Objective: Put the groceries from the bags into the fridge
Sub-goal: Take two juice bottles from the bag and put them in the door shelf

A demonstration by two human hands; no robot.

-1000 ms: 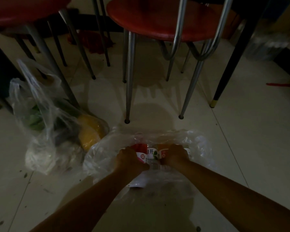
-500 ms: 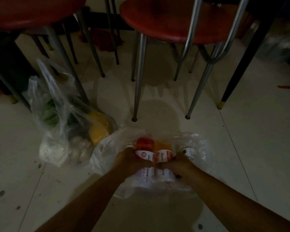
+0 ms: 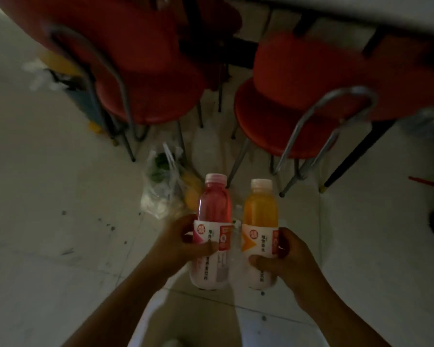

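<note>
My left hand [image 3: 183, 242] grips a pink drink bottle [image 3: 213, 209] around its label, upright and lifted clear of the floor. My right hand [image 3: 283, 256] grips an orange drink bottle [image 3: 260, 211] the same way, just to its right. Both bottles have pale caps and white labels. A clear plastic bag [image 3: 161, 196] with greens and yellow produce sits on the floor behind the pink bottle. The bag that held the bottles is mostly hidden behind the bottles and my hands.
Two red chairs with metal legs, one at left [image 3: 145, 78] and one at right [image 3: 306, 101], stand close ahead under a table edge [image 3: 361, 11]. A black table leg [image 3: 356, 159] slants at right. Pale tiled floor [image 3: 48, 196] lies open to the left.
Both hands have lifted the two bottles out of the floor bag and raised them high. The view has risen and tilted, so the chairs now show from above.
</note>
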